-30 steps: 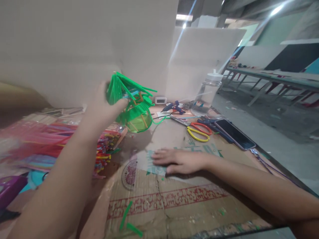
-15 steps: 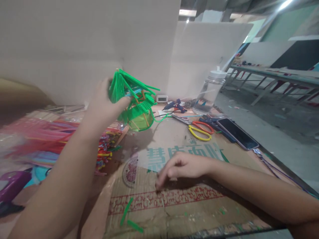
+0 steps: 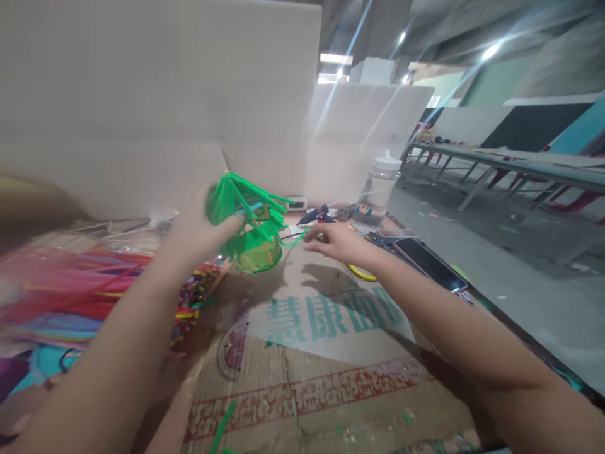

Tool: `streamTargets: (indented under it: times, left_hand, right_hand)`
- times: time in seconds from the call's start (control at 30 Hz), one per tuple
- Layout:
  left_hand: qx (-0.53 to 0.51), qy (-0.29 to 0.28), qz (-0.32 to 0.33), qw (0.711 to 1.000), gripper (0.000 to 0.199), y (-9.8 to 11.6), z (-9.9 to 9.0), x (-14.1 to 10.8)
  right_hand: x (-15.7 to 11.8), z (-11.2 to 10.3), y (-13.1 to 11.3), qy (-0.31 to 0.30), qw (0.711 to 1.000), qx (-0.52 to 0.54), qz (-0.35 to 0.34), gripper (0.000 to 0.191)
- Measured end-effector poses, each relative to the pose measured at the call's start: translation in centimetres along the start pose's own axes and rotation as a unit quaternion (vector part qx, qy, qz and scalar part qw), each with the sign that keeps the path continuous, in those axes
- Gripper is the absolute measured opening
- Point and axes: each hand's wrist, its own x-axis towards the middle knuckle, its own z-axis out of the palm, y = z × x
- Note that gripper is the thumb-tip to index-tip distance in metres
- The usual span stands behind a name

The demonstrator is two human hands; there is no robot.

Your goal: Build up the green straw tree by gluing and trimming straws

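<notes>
A green pipe-cleaner model (image 3: pixel 258 249) with a pointed, roof-like top and thin wooden sticks is gripped in my left hand (image 3: pixel 203 221). My thumb presses its side; the other fingers are hidden behind it. From the model's right side a loose green pipe cleaner (image 3: pixel 295 241) trails toward my right hand (image 3: pixel 336 241). That hand hovers over the table with fingers bent and a gap between thumb and index finger; I see nothing held in it. Behind its fingertips lies a dark blue glue gun (image 3: pixel 312 215). Scissors with a yellow handle (image 3: pixel 362 273) are mostly covered by my right hand.
Bundles of coloured pipe cleaners (image 3: pixel 94 277) lie on the left. A clear bottle (image 3: pixel 375 192), a small white digital display (image 3: pixel 297 204) and a phone (image 3: pixel 430 263) stand or lie toward the back and right. Printed cardboard (image 3: pixel 326 391) covers the front, with green scraps (image 3: pixel 223 427).
My right hand has moved up and away from the cardboard, toward the glue gun and the loose pipe cleaner. My left hand still holds the green model. The camera view has tilted and shifted.
</notes>
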Motion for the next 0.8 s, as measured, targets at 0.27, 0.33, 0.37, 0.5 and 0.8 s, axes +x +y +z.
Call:
streamTargets:
  times: [0.27, 0.33, 0.37, 0.5, 0.8]
  left_hand:
    - [-0.014, -0.037, -0.011, 0.999, 0.056, -0.5, -0.3, 0.2]
    - [0.009, -0.044, 0.012, 0.999, 0.052, -0.8, -0.2, 0.3]
    - [0.017, -0.041, 0.024, 0.999, 0.052, -0.9, -0.1, 0.3]
    - [0.033, -0.055, 0.028, 0.998, 0.055, -1.0, 1.2, 0.0]
    - [0.037, -0.138, 0.088, 0.986, 0.059, 0.0, 4.2, -1.9]
  right_hand:
    - [2.6, 5.1, 1.0, -0.06, 0.993, 0.098, -0.021, 0.034]
    - [2.5, 3.8, 1.7, -0.04, 0.994, 0.103, -0.005, 0.019]
    - [2.3, 2.6, 2.0, -0.025, 0.994, 0.108, 0.008, 0.021]
    - [0.1, -2.5, 1.1, 0.084, 0.986, 0.142, 0.019, 0.037]
    - [-5.0, -4.1, -5.7, 0.145, 0.936, 0.311, -0.081, 0.036]
